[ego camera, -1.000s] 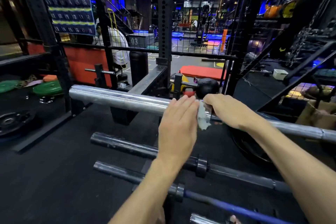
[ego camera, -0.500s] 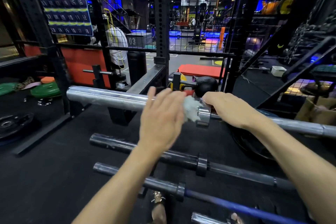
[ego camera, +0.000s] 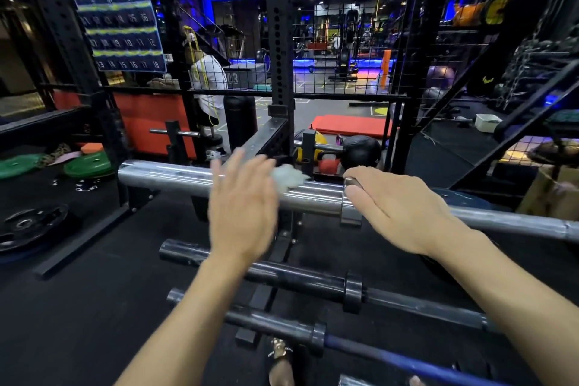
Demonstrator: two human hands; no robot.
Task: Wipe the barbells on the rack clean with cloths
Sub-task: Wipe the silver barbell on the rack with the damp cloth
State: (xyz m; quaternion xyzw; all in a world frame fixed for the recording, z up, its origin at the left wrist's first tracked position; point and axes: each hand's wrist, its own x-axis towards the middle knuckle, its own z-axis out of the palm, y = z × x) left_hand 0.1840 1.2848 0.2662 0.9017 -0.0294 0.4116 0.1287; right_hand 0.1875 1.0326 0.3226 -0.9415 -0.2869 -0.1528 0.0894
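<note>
Rack (ego camera: 279,78) is standing ahead, carrying the top barbell (ego camera: 175,177) with its long axis running left to right, the sleeve end pointing left and the thinner shaft leaving frame at right. Two darker bars (ego camera: 291,276) are lying parallel below it, nearer the camera, apparently not yet being wiped. Left hand (ego camera: 242,208) is lying over the chrome sleeve with fingers straight and spread, a released, flat grip pressing rather than clenching; motion blur is smearing its outline. Cloth (ego camera: 288,177) is showing as a pale wad at that hand's fingertips, on top of the sleeve, between the left hand and the collar (ego camera: 349,207). Right hand (ego camera: 394,207) is resting flat over the collar and shaft, fingers extended, clasping nothing, probably steadying the bar. Unwiped sleeve appears to be lying leftward from the cloth, so the left hand is the nearer one. Underside of the sleeve and both palms are hidden; cloth contact is hard to make out.
</note>
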